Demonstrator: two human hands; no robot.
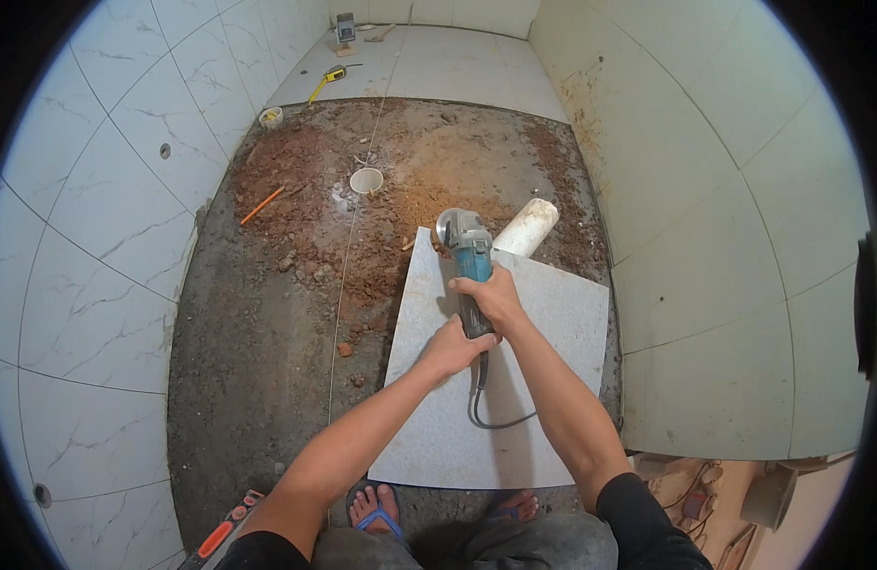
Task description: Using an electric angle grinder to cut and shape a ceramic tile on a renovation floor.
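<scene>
Building site, apparently: part-tiled floor [258, 332]

Our left hand [448, 350] and right hand [493, 296] partly cover the angle grinder [471, 258]. Beside them, its power cord [500, 427] vanishes behind our right forearm [569, 408]; past them, the tile [557, 356] hides the near end of a white pipe [528, 226]. Leftward, nearer us, the edge crops an orange-and-grey tool [216, 539].

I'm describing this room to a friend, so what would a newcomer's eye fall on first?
Probably the teal-and-grey angle grinder, clasped in the left grip and right grip above a pale grey flat tile. Next, the white cylindrical pipe at the tile's far edge, then the round white pipe mouth amid reddish-brown soil farther ahead.
</scene>
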